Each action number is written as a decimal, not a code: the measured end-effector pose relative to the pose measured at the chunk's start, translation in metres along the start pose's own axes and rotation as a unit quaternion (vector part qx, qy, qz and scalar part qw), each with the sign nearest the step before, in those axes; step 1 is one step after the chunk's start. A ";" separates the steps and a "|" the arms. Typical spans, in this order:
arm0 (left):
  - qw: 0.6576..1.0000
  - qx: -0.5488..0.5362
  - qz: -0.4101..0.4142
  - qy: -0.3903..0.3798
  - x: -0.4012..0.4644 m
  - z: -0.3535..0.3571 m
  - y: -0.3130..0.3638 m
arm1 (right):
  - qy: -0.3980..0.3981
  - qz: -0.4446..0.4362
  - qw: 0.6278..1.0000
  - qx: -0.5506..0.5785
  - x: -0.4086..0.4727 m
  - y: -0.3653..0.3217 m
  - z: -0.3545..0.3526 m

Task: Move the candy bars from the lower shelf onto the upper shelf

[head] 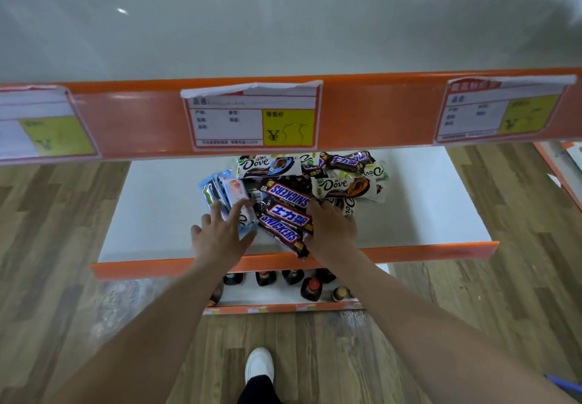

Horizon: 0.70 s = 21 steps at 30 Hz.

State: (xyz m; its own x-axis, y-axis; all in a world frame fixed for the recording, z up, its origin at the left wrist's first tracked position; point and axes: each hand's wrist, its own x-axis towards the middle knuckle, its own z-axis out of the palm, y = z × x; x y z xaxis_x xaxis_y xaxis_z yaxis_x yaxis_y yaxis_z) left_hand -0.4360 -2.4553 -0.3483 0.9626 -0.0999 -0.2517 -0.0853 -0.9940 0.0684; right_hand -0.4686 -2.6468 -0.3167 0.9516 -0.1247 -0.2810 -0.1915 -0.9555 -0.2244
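A heap of candy bars (291, 195) lies on the white lower shelf (151, 214): brown Snickers bars in the middle, white Dove bars behind, light blue packets (220, 191) at the left. My left hand (220, 236) lies with spread fingers on the blue packets at the heap's left side. At the right side of the heap, my right hand (330, 227) rests against the Snickers bars with its fingers bent over them. The white upper shelf (283, 25) above is bare, with an orange front strip.
Price labels (252, 117) hang on the upper shelf's orange edge. Below the lower shelf stands a row of dark bottles (293, 280). Wooden floor lies on both sides, and a white shoe (259, 364) shows below.
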 end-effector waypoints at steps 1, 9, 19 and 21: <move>1.000 0.016 0.005 -0.002 0.002 0.002 0.004 | 0.008 0.000 1.000 -0.004 0.000 0.001 0.002; 0.998 0.007 -0.027 0.048 0.003 0.007 0.011 | 0.034 -0.015 0.999 -0.031 -0.002 -0.004 0.011; 0.988 0.000 0.084 0.129 0.001 -0.005 0.004 | 0.004 -0.016 1.000 -0.023 0.007 -0.008 0.005; 0.977 -0.126 0.089 0.147 -0.005 -0.013 0.012 | 0.014 -0.022 0.999 -0.021 0.006 -0.006 0.004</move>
State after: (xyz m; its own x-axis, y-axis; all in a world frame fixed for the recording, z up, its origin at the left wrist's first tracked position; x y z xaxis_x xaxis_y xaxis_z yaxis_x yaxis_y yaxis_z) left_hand -0.4382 -2.4667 -0.3340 0.9735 -0.2172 0.0718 -0.2287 -0.9158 0.3302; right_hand -0.4632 -2.6408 -0.3211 0.9651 -0.0895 -0.2459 -0.1402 -0.9703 -0.1969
